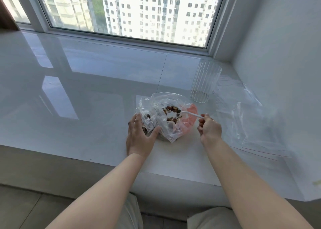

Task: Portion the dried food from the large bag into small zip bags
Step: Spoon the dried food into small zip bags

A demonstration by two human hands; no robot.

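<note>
1. While the large bag (166,117) sits slumped on the white sill (86,93) right in front of me, its clear mouth gapes upward and the brown dried food (172,119) shows through the crumpled plastic, with something pink (189,115) behind it that I cannot identify.
2. My right hand (209,128) pinches the end of a white plastic spoon (186,114), fingers curled round the handle; the bowl of the spoon is over the bag's opening and carries a small heap of the dried pieces.
3. My left hand (140,134) is spread wide, fingers fairly straight, pressed against the near left side of the bag where a smaller fold of plastic (147,122) with a few dark pieces sits. Whether that fold is a separate small zip bag or part of the big one I cannot tell.
4. I judge the step in hand to be scooping: one spoonful is lifted and nothing has been tipped out of it yet.
5. Further out on my right, empty clear zip bags (248,114) lie flat and rumpled on the sill, and a ribbed clear cup (205,82) stands upright just beside them, near the wall.
6. The next move calls for a level spoon carried across to an open small bag, and for my left hand to hold that bag's mouth apart, since the thin film will likely collapse otherwise and spill pieces onto the sill.
</note>
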